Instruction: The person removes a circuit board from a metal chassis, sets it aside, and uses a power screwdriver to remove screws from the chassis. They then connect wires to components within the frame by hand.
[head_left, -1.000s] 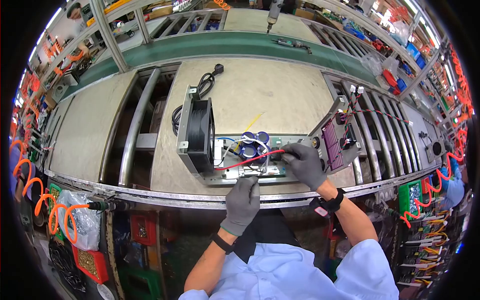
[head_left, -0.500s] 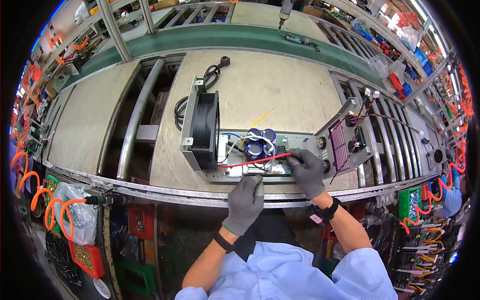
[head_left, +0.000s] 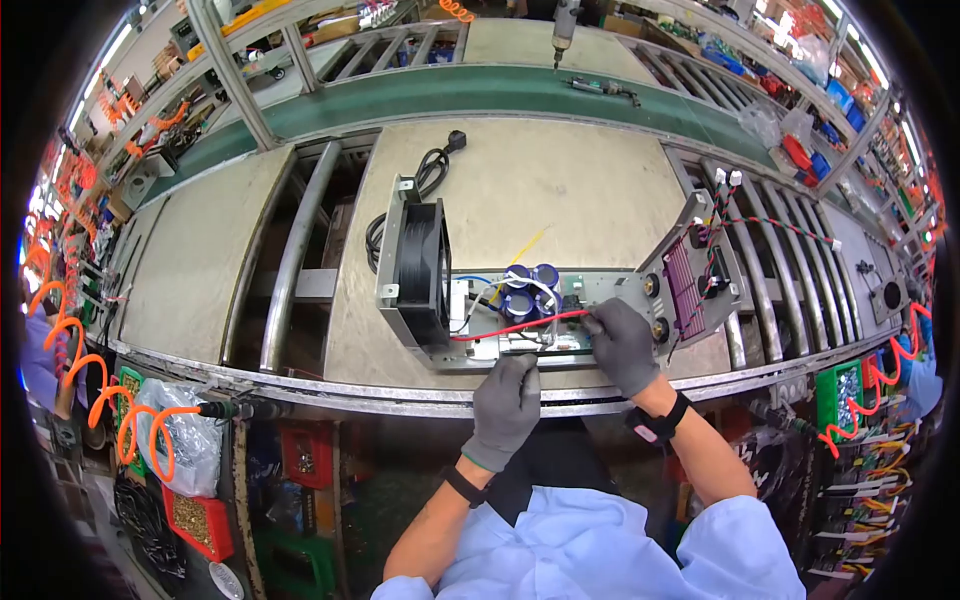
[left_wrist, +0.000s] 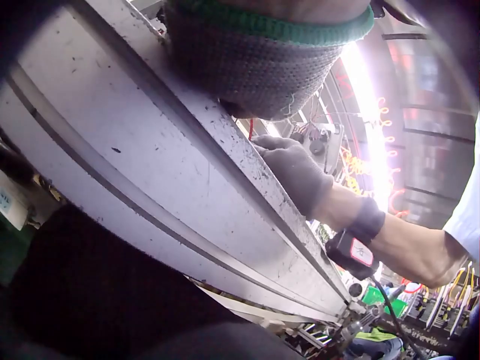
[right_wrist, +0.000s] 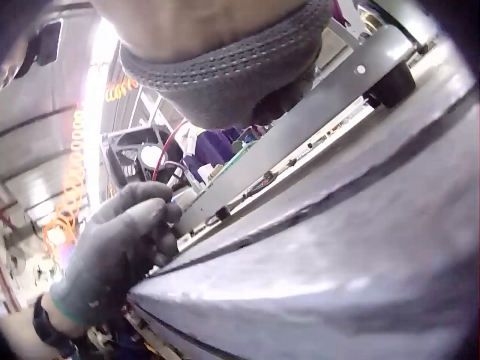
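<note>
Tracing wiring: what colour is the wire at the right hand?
The wire is red, clearest in head view.

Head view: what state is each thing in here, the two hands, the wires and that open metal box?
chassis: uncovered, insides exposed.
red wire: stretched across the chassis.
fan: upright at the left end.
front panel: tilted outward at the right end.
power cord: loosely coiled, plug lying free.
right hand: gloved, pinching the red wire's end.
left hand: gloved, fingers curled at the chassis's near edge; what it holds is unclear.
</note>
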